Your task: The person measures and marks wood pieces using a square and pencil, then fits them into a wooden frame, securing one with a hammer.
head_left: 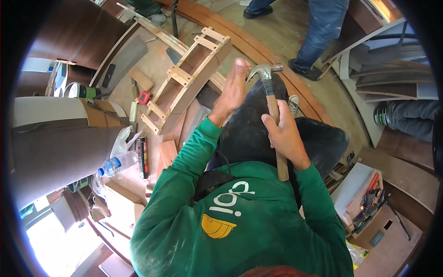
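My right hand (283, 137) grips the wooden handle of a claw hammer (270, 76), whose metal head points upward above my lap. My left hand (231, 90) is raised beside the hammer head, close to the claw; its fingers are pressed together and partly hidden behind the thumb, and I cannot make out what is between them. Beyond it to the left lies a light wooden box frame (177, 92) with short slats fixed across its top. A red tape measure (144, 97) lies beside the frame, near a wood offcut (140, 78).
A co-worker's jeans-clad leg (321, 32) stands ahead, and grey-trousered legs (408, 117) are at right. A large roll (62, 152), water bottle (115, 164) and black canister (142, 157) are at left. Curved panels (387, 74) and a tool box (364, 203) are at right.
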The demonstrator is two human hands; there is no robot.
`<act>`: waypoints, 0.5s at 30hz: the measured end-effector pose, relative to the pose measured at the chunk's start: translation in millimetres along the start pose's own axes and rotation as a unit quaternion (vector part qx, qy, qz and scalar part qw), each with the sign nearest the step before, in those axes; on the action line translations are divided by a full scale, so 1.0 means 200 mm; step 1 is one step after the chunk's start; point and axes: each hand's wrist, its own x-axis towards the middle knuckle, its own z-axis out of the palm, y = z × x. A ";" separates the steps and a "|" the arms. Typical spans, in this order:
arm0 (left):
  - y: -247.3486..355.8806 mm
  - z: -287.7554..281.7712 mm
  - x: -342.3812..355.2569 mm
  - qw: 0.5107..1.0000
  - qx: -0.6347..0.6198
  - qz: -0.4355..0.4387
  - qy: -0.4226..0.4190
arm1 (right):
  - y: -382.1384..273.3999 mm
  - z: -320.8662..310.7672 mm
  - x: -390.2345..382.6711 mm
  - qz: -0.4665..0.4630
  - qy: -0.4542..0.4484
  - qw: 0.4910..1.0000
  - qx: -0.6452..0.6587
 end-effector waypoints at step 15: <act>-0.17 -0.10 0.06 0.978 -0.177 -0.105 -0.039 | 0.10 -0.01 -0.16 -0.010 -0.044 0.993 -0.107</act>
